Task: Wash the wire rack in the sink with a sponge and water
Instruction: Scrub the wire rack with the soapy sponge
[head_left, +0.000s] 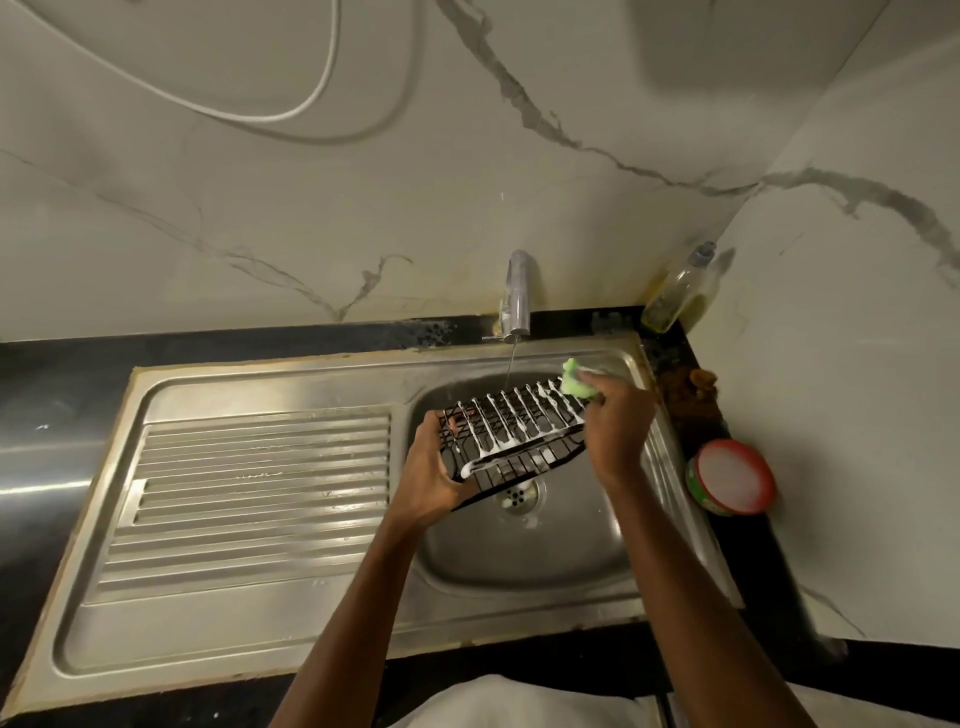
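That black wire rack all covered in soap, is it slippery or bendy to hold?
Probably slippery: white foam coats the black wire rack where the left hand grips it. Likely stiff, since it holds its shape held by one end. Seemingly light, being open wire.

We see open drainboard (249, 499) left of the left grip (431, 473); behind both grips the tap (517, 296) and its thin stream crowd the wire rack (511, 436); right of the right grip (618, 426) stand a bottle (678, 291) and tub (732, 478)

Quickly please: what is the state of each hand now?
Left hand: grips the wire rack at its left end.
Right hand: holds the green sponge.
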